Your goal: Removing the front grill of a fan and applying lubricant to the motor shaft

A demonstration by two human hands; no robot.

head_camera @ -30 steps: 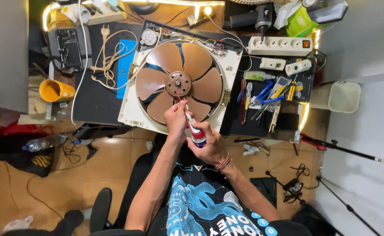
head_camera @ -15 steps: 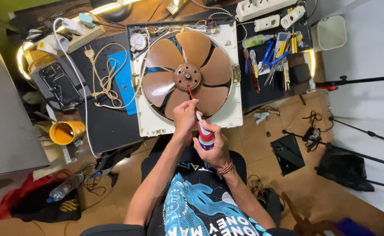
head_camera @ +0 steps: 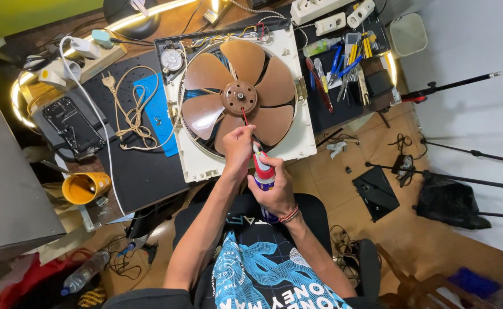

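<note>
Spray can at fan hub, both hands on it.
Right hand wraps the red-capped can; left hand pinches its red straw. Blue mat, orange cup left on counter.

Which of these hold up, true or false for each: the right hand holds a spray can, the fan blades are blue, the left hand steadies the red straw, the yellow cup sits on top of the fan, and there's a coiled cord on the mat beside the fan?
1. The right hand holds a spray can. True.
2. The fan blades are blue. False: they are brown.
3. The left hand pinches the red straw, which points at the fan hub. True.
4. The yellow cup sits on the fan. False: it stands apart at the desk's near left edge.
5. A coiled cord lies on the dark mat beside the fan. True.
</note>
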